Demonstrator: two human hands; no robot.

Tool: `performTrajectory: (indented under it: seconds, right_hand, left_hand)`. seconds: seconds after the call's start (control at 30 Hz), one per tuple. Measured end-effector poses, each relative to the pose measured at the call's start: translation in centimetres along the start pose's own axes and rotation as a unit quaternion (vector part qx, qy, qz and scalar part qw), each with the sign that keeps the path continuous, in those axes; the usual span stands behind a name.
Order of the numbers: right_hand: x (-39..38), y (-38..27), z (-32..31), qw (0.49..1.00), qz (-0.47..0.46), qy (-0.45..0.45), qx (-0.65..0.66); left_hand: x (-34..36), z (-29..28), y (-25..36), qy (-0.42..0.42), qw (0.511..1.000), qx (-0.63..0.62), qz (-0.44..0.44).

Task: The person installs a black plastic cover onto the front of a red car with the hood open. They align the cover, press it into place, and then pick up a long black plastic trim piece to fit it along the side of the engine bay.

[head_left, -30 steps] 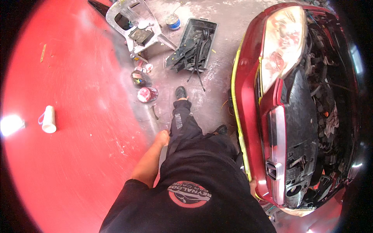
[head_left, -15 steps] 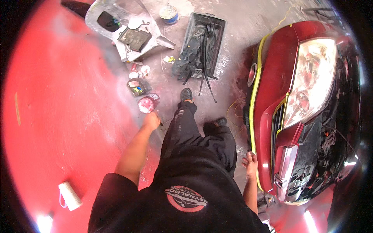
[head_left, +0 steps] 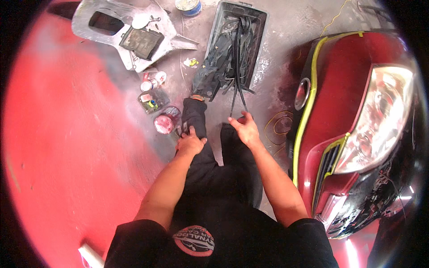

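My left hand [head_left: 190,144] is in front of my legs, beside a can with red residue [head_left: 164,123]. Its index finger and thumb stand apart, and a small dark thing shows at its curled fingers, too unclear to name. My right hand [head_left: 246,128] reaches to the lower ends of long black rubber-like strips [head_left: 237,67], thumb and fingers apart. Whether it touches them I cannot tell. The strips hang over the near edge of a grey plastic bin [head_left: 260,40] that holds crumpled black material.
A dark red car front with a headlight [head_left: 375,120] and yellow masking tape [head_left: 308,98] stands to my right. A grey plastic chair [head_left: 85,24] carrying a dark flat panel [head_left: 142,42] lies far left. Small containers [head_left: 152,100] and a blue tin [head_left: 188,6] sit on the floor.
My right hand has swung forward from beside the car to the strips. My left hand has moved right, index finger now extended. I have come nearer the bin.
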State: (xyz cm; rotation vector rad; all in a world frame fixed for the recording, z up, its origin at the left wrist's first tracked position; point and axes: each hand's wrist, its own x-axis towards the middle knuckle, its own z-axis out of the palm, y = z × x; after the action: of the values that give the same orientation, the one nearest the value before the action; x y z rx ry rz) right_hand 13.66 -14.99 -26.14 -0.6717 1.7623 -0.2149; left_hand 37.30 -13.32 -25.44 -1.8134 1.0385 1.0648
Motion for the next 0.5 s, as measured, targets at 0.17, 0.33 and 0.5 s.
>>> performTrajectory:
  seconds: [0.17,0.33,0.5]
  right_hand:
    - [11.0,-7.9,10.2,0.998,-0.001,-0.028,0.048]
    - [22.7,-11.9,23.5,0.992,-0.026,0.091,-0.086]
    - [31.0,-10.6,24.8,0.951,0.084,0.046,-0.295]
  left_hand:
    - [6.4,-0.4,0.1,0.047,0.994,0.1,-0.007]
    - [11.8,-2.4,-1.2,0.087,0.991,0.092,0.038]
    - [13.4,-4.9,-2.4,0.073,0.991,0.102,0.053]
